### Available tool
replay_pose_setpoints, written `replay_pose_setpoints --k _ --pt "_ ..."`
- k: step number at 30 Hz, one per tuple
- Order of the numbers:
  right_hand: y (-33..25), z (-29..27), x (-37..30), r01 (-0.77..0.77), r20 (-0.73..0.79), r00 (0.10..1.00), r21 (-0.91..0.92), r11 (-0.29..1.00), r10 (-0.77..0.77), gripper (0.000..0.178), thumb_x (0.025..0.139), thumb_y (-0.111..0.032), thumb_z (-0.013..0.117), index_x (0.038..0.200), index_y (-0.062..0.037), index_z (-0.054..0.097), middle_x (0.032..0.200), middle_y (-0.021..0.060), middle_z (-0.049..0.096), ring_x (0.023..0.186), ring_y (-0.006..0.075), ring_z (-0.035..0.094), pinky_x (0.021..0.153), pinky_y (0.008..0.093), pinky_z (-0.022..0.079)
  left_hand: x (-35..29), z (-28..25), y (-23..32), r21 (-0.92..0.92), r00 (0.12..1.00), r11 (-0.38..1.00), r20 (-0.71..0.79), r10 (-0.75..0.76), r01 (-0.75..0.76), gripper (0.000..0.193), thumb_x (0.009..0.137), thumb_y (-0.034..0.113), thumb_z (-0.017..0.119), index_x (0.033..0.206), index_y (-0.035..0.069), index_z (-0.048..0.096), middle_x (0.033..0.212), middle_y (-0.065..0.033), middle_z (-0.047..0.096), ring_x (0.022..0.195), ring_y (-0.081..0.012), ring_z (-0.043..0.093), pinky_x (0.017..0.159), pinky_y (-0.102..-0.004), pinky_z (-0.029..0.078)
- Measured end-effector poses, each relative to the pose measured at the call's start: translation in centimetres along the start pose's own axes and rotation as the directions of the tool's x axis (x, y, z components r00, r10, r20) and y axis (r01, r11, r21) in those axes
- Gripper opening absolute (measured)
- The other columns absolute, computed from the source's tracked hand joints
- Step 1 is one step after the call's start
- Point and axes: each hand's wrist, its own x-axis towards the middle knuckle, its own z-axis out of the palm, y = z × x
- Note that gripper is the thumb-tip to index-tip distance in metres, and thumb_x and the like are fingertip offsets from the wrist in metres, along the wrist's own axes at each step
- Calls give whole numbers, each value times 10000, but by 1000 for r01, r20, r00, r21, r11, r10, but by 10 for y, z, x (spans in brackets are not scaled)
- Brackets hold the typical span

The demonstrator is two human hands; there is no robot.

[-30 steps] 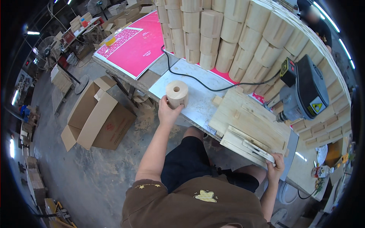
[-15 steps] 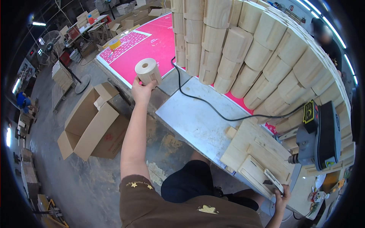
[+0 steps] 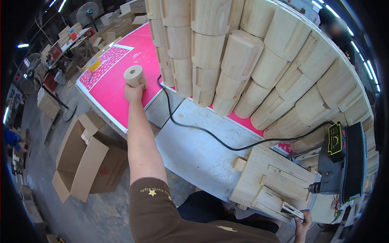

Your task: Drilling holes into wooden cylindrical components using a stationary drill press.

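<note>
My left hand (image 3: pixel 135 93) is closed around a pale wooden cylinder (image 3: pixel 133 73) with a round hole in its top end. It holds the cylinder upright over the pink sheet (image 3: pixel 142 48), near stacked cylinders; whether its base touches the sheet is hidden. At the lower right, my right hand (image 3: pixel 303 223) closes on the end of a narrow pale bar (image 3: pixel 292 211) with a dark gap. That bar lies on a wooden jig board (image 3: pixel 275 174), its fingers partly hidden. Beside the jig stands a grey and black drill press (image 3: pixel 340 166), its chuck pointing toward the board.
Tall rows of wooden cylinders (image 3: pixel 243 52) line the table's far side. A black cable (image 3: pixel 194 128) crosses the white board (image 3: pixel 190 150) to the drill press. An open carton (image 3: pixel 85 158) stands on the floor at left. Yellow tape (image 3: pixel 94 64) lies on the pink sheet. Another person (image 3: pixel 336 32) stands far right.
My left hand has carried the cylinder from the table's edge further over the pink sheet. The view has shifted too. My right hand stays at the pale bar.
</note>
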Motion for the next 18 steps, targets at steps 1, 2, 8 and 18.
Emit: replay_pose_setpoints --k 1,2,8,18 --pt "-3 2 0 4 -15 1000 -10 1000 -4 235 687 -181 695 784 -22 551 743 56 498 701 181 470 642 281 368 2 4 1 2 1000 1000 13 8 -8 648 580 142 782 1144 -19 508 1068 -173 613 941 -275 621 812 -340 497" --pt "-5 1 1 10 -24 1000 -18 1000 -11 225 676 -165 704 782 -26 561 732 68 510 687 199 485 632 290 376 4 5 -1 1 1000 1000 19 11 -11 648 580 142 782 1144 -19 508 1068 -173 613 941 -275 621 812 -340 497" --pt "-7 2 4 25 -60 998 -30 999 -27 226 611 -133 696 767 -17 581 716 77 528 686 214 507 632 301 392 -6 15 5 62 998 997 -4 57 -56 818 665 103 722 1319 -119 285 1222 -257 495 1072 -294 556 879 -326 457" --pt "1 3 -1 82 -99 992 8 997 -81 257 634 -172 725 805 -19 609 742 74 567 701 212 518 633 313 402 -218 -3 219 -629 647 532 59 760 -567 476 744 86 664 1171 27 463 1052 -114 510 943 -227 523 801 -322 432"
